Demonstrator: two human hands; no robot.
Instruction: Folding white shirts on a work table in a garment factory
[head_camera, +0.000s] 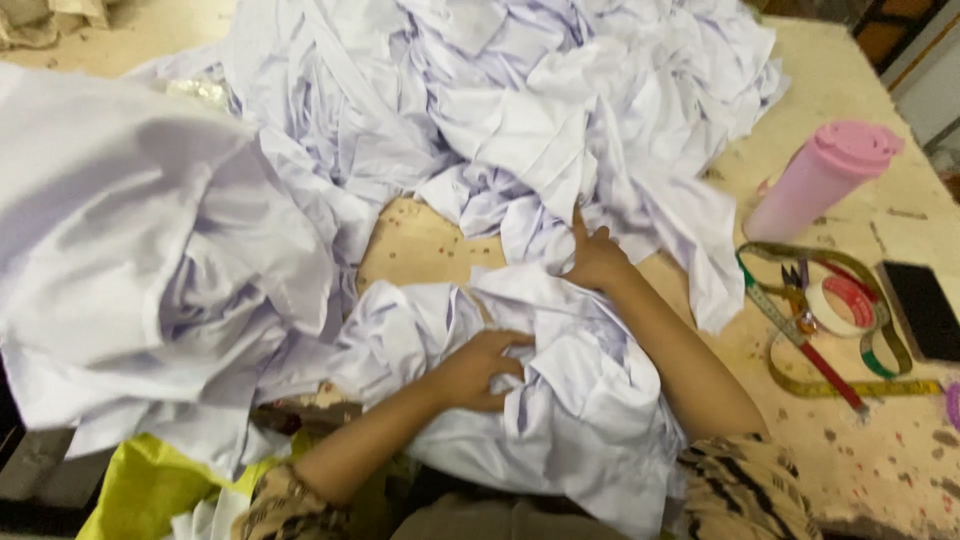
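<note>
Your left hand (480, 368) lies palm down on a crumpled white cotton garment (560, 400) spread in front of you, the fingers curled and pinching a fold of its cloth. Your right hand (594, 258) reaches farther forward, fingers pushed into the near edge of a big heap of rumpled white cloth pieces (520, 110); the fingertips are buried in the folds, so you cannot tell whether that hand grips the cloth or only presses on it. The garment under your left hand runs up toward your right wrist and hangs down over the table's near edge, toward your lap.

Between your two hands and the heap, a small patch of the worn beige table top (430, 245) shows, speckled with reddish marks. To your left, a large blurred bundle of the same white cloth (130, 260) fills that side of the view. Below it, a bright yellow plastic bag (150, 485) sits near your left elbow.

To your right, well apart from the cloth, a tall pink plastic tumbler with a lid (825, 175) stands on the table. Near it lie a yellow-green measuring tape in loose loops (850, 385), a roll of red and white tape (842, 303), a slim red-handled tool (830, 372) and a flat black phone (922, 310).
</note>
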